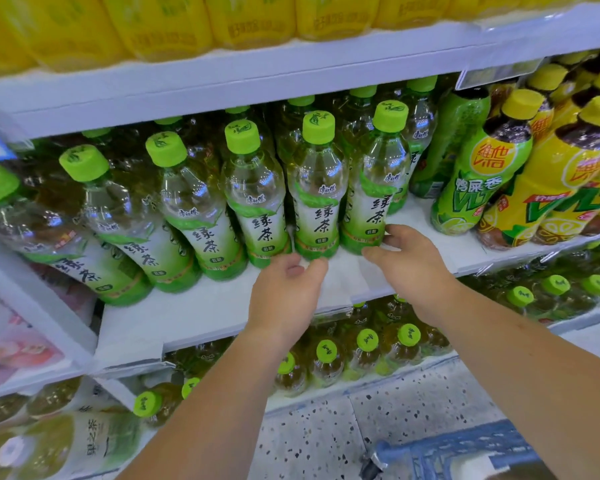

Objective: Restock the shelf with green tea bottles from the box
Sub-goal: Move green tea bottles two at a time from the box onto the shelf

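Several green tea bottles with lime caps stand in a front row on the white middle shelf [201,310]. My right hand [409,261] is at the foot of the rightmost front green tea bottle [374,188], with its thumb in front and its fingers around the lower right side. My left hand [284,292] sits just in front of the neighbouring bottle [317,195]. Its fingers are loosely apart, touch only the base, and hold nothing. More green tea bottles fill the rows behind.
Green and yellow lemon tea bottles [548,188] stand to the right on the same shelf. Yellow bottles [250,19] line the shelf above and more green-capped bottles [368,344] the shelf below. A blue crate edge [465,448] shows on the speckled floor at bottom right.
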Demonstrator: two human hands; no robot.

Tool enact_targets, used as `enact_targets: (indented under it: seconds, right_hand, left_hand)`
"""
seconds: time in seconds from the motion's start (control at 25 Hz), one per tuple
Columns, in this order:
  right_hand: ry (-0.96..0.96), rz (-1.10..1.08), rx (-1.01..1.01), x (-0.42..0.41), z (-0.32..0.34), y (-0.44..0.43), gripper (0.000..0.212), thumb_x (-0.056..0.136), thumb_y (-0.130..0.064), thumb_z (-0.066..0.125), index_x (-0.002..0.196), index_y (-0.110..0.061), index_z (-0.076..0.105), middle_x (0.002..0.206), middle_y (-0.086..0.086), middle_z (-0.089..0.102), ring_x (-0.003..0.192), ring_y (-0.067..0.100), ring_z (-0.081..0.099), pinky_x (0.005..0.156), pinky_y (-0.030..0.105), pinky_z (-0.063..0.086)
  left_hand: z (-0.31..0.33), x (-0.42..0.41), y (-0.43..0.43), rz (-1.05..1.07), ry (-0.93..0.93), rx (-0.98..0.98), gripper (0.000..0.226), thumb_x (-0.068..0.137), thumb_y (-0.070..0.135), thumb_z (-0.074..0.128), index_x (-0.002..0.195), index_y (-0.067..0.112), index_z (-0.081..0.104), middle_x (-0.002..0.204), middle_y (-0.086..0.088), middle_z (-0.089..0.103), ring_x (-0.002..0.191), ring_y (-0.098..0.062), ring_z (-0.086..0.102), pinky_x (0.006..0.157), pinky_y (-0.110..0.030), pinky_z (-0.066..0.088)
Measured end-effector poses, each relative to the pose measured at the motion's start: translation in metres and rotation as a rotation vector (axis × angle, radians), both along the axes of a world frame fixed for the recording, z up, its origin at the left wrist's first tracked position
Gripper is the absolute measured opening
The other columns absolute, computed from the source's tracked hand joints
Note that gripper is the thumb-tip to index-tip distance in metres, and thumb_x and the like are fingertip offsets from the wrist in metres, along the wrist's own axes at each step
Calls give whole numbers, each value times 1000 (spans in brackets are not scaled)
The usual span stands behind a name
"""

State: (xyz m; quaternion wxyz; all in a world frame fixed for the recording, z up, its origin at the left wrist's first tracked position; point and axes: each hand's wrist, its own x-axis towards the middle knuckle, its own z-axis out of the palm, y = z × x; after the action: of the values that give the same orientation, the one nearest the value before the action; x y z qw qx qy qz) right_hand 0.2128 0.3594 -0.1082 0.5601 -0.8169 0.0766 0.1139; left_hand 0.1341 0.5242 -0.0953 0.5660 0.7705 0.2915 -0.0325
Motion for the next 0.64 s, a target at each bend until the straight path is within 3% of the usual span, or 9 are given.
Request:
enact_targets:
  seconds: [0.12,0.2,0.4,0.64]
  right_hand:
    - [78,-31,32,-22,8,-1,63,91,-34,70,148,-24,45,133,-1,58,116,20,56,94,35,42]
    - [107,-21,6,-43,14,-3,63,92,-40,67,149,-28,42,133,-4,55,115,20,55,95,38,45]
    - [166,-14,-36,-112,41,-16,64,95,-41,63,152,-26,39,134,-6,55,111,15,55,88,31,40]
    - [237,-105,-12,-194,95,-36,60,97,-49,58,150,-28,41,127,-11,53,119,18,52,96,37,40]
  left_hand:
    - [9,-19,9,-56,17,-45,90,69,70,61,147,28,46,123,12,60,113,-19,62,101,-41,49]
    - [17,-34,15,-60,44,-119,91,70,72,61,148,30,42,120,20,56,115,-15,60,103,-42,48]
    - [48,-83,20,-165,119,-183,70,89,70,55,145,30,46,137,10,53,118,-12,52,79,-30,43]
    - [105,-137,11,-318,96,-132,61,94,63,54,145,31,48,116,26,53,93,13,49,70,-19,39]
